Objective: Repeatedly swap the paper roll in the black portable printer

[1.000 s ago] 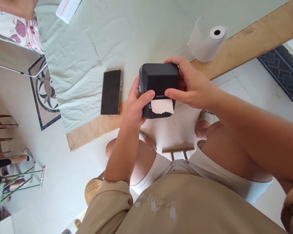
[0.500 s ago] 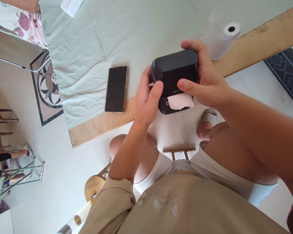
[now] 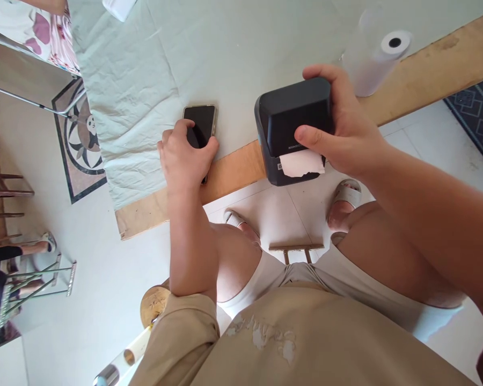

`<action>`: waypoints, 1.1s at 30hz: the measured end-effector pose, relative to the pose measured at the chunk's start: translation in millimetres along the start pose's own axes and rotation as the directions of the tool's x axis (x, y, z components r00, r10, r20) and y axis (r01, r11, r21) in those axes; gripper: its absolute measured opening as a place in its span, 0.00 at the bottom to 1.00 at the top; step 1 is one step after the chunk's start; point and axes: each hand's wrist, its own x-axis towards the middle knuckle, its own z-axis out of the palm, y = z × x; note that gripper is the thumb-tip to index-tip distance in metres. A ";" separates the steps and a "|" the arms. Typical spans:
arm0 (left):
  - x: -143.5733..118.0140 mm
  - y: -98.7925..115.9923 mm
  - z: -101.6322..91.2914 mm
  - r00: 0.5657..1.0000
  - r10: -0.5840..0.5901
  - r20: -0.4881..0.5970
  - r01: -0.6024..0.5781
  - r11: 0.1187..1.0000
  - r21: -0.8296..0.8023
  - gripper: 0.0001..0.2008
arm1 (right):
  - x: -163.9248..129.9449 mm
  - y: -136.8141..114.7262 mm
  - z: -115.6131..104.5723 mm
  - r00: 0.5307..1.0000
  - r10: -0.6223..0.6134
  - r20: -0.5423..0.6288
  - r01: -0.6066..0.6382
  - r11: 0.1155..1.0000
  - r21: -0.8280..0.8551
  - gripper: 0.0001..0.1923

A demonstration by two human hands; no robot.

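My right hand (image 3: pixel 342 120) grips a black portable label printer (image 3: pixel 293 115) by its right side, thumb on the front and fingers behind. A torn strip of white paper (image 3: pixel 301 163) sticks out of the printer's slot. My left hand (image 3: pixel 187 153) is over a smartphone (image 3: pixel 203 120) that lies flat on the table. Its fingers are spread and curved, with the thumb by the phone's right edge and a fingertip above the dark screen. Whether the hand presses on the phone is hard to tell. The hand hides the phone's lower left part.
A white paper roll (image 3: pixel 386 59) in clear wrap stands at the right by the wooden table edge (image 3: pixel 438 64). A pale green cloth (image 3: pixel 132 107) covers the tabletop. A white object (image 3: pixel 119 8) lies at the top left. Another person's leg (image 3: pixel 32 247) shows at the far left.
My left hand has let go of the printer and moved left to the smartphone. The printer stays in my right hand, and the view has shifted slightly.
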 end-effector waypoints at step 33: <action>2.1 3.5 -11.3 0.939 0.072 -0.336 -0.273 0.749 -0.603 0.10 | -1.5 4.3 -1.6 0.999 0.016 -0.036 -0.017 0.999 -0.032 0.38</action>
